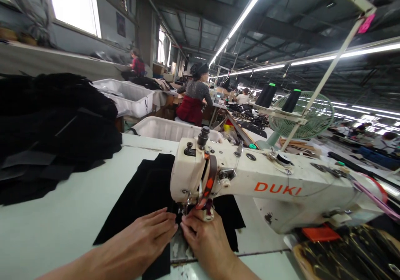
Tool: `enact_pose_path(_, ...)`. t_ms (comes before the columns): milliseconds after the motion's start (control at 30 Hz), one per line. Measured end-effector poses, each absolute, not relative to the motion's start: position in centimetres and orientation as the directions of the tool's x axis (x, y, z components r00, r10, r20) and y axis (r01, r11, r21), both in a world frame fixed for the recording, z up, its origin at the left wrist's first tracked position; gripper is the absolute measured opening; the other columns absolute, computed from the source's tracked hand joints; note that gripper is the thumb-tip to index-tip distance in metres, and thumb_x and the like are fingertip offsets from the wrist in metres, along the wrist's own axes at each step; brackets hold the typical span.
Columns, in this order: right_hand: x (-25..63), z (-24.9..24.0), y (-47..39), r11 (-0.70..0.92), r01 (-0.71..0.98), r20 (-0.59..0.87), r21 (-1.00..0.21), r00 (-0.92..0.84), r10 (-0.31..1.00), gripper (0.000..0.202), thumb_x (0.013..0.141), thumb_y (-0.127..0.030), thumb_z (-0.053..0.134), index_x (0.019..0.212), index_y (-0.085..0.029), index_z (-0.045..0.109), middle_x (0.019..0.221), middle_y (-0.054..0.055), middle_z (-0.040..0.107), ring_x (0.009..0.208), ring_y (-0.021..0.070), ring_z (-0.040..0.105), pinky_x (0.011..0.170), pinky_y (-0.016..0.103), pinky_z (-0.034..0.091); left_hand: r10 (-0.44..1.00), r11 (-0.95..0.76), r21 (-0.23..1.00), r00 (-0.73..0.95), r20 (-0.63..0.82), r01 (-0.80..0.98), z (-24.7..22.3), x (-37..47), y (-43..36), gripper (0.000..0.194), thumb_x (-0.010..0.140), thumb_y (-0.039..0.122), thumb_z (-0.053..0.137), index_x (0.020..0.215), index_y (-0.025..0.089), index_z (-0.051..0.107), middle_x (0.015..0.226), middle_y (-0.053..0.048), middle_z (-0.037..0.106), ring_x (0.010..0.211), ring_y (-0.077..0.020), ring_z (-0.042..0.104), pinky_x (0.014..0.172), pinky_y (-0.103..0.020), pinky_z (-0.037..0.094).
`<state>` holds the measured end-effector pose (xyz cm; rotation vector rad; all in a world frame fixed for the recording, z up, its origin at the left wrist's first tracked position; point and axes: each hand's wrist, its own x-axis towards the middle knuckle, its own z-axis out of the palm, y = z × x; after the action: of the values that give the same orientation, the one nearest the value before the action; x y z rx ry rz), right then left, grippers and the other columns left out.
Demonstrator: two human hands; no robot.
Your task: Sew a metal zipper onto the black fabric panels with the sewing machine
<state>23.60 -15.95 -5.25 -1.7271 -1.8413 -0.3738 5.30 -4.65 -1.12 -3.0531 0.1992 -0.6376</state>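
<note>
A white sewing machine [237, 176] with orange DUKI lettering stands over black fabric [137, 201] that lies on the pale green table. My left hand [153, 234] rests flat on the fabric, fingers stretched out and pointing at the presser foot [183, 209]. On the other side of the foot, my right hand [206, 234] has its thumb and fingertips pinched together at the fabric's edge. More of the same fabric [229, 217] shows beyond my right hand, under the machine arm. The needle tip is too small to make out.
A tall heap of black cut pieces [56, 134] covers the table's left. White plastic bins [175, 130] stand behind the machine. Thread cones [267, 94] and a green fan [303, 113] are behind it. A tray of dark pieces [350, 251] sits at right. A person [195, 94] works ahead.
</note>
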Motion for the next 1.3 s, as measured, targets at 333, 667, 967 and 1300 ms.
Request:
enact_pose_path(333,24.3,-5.2,-15.3,0.193,0.952,0.677,-0.239,0.021,0.735,0.022,0.082,-0.011,0.068,0.099,-0.026,0.072,0.093,-0.001,0.075,0.085,0.0203,0.069,0.078,0.030,0.055,-0.118,-0.992,-0.085,0.883,0.454,-0.089,-1.1,6.0,-4.3,0.040,0.089,-0.002,0.037,0.112,0.009,0.067,0.113,-0.010,0.073,0.107,-0.0217,0.068,0.106,-0.029,0.046)
enact_pose_path(667,24.4,-5.4,-15.3,0.134,0.962,0.693,-0.237,0.071,0.718,0.020,0.084,-0.013,0.065,0.097,-0.024,0.075,0.091,0.005,0.074,0.088,0.0236,0.068,0.082,0.036,0.057,-0.094,-0.995,-0.064,0.928,0.361,-0.075,-3.6,6.5,-3.0,0.054,0.079,-0.007,0.043,0.130,0.009,0.057,0.127,-0.016,0.066,0.123,-0.0275,0.060,0.111,-0.042,0.043)
enact_pose_path(967,24.7,-5.0,-15.7,0.127,0.949,0.670,-0.289,0.106,0.735,0.014,0.088,-0.016,0.064,0.095,-0.024,0.073,0.088,0.005,0.069,0.083,0.0232,0.065,0.075,0.035,0.054,-0.129,-0.992,-0.033,0.923,0.361,-0.125,-4.5,6.2,-2.1,0.060,0.081,-0.003,0.045,0.140,0.008,0.049,0.135,-0.018,0.060,0.129,-0.0281,0.055,0.112,-0.044,0.040)
enact_pose_path(1300,26.4,-4.4,-16.7,-0.062,0.933,0.570,-0.354,0.268,0.777,0.017,0.088,-0.009,0.057,0.083,-0.020,0.069,0.090,0.006,0.068,0.088,0.0237,0.060,0.080,0.034,0.046,0.171,-0.916,0.400,0.918,0.359,0.014,-1.4,5.7,-1.9,0.033,0.107,0.028,0.041,0.121,0.022,0.070,0.120,-0.003,0.071,0.113,-0.0186,0.066,0.104,-0.028,0.050)
